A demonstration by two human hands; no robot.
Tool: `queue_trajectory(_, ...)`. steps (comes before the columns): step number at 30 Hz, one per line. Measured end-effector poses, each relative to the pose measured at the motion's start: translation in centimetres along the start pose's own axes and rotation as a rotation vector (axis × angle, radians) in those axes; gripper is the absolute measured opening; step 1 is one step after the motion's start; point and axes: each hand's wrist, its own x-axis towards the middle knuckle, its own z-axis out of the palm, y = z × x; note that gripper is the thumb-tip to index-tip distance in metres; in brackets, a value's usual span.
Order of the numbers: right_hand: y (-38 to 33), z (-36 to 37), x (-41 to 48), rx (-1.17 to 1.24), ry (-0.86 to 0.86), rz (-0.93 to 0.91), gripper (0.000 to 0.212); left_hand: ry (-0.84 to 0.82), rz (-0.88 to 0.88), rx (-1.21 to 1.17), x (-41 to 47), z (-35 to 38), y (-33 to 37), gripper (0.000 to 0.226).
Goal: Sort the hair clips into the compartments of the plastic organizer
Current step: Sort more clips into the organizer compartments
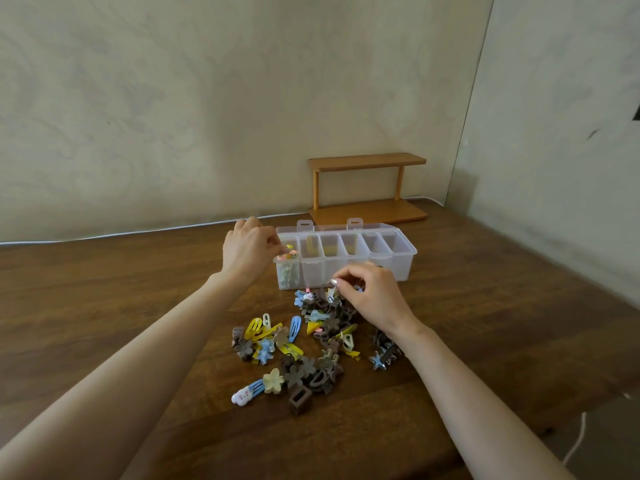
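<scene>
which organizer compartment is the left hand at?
The leftmost compartment of the organizer: the left hand has its fingertips over that end cell, which is piled to the rim with pastel clips.

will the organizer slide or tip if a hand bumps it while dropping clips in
Probably slides rather than tips: the organizer is long, low and flat on the smooth table. Likely light, since it is thin clear plastic and most compartments hold little. The open lid behind may flop if knocked.
</scene>
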Motion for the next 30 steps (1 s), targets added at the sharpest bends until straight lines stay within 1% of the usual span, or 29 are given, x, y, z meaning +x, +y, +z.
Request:
queue_trajectory(6,0.0,-0.1,0.0,0.012,0.001,0.002,0.009,-0.153,0.086,0.005,-0.3,0.2,-0.8,0.029)
queue_trajectory(12,-0.2,-0.3,0.0,0.027,0.001,0.01,0.008,-0.264,0.073,0.044,-0.8,-0.6,-0.5,0.037)
queue_trajectory(14,-0.4,-0.4,-0.1,0.031,0.003,0.006,0.008,-0.245,0.083,0.012,-1.4,-1.0,-0.5,0.037)
queue_trajectory(18,-0.6,-0.4,-0.1,0.015,-0.017,-0.016,0.008,-0.053,0.113,-0.114,-3.5,-2.1,-0.5,0.029)
queue_trajectory(20,-0.7,-0.4,-0.1,0.006,-0.034,-0.029,0.008,-0.015,0.113,-0.146,-4.7,-2.5,-0.7,0.024)
queue_trajectory(26,-1.6,0.0,-0.6,-0.037,-0.1,-0.091,0.009,-0.114,0.058,-0.224,-8.1,-3.2,-1.3,0.018)
queue_trajectory(30,-1.9,0.4,-0.8,-0.055,-0.117,-0.129,0.01,-0.221,0.035,-0.242,-9.2,-3.3,-1.8,0.013)
